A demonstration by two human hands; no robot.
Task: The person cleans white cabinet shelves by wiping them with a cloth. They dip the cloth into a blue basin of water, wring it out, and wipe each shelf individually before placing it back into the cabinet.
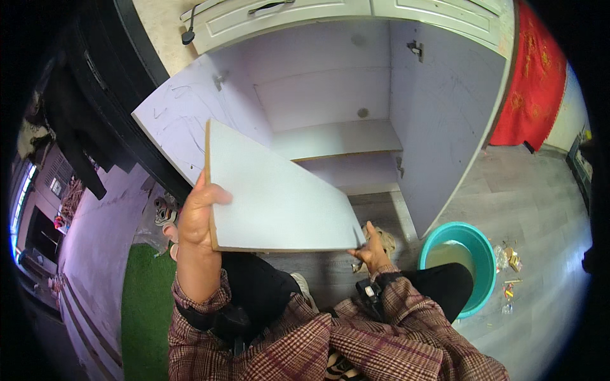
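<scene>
A white shelf board [281,200] with a tan edge is held up between both hands, tilted, in front of the open cabinet. My left hand [202,209] grips its left edge, the thumb on the white face. At the board's lower right corner, my right hand [374,250] holds on with thumb and fingers. Behind the board, a fixed shelf [343,138] spans the inside of the cabinet [324,85]. Both cabinet doors stand open; the board hides part of the left one [176,114]. A beige cloth [388,242] lies on the floor just behind my right hand.
A teal basin [491,271] with cloudy water stands right of my knee, near the open right door [448,114]. Small litter [510,259] lies beyond it. A green mat [145,305] and shoes [165,214] are at the left, by a dark door frame. A red curtain [531,85] hangs at the right.
</scene>
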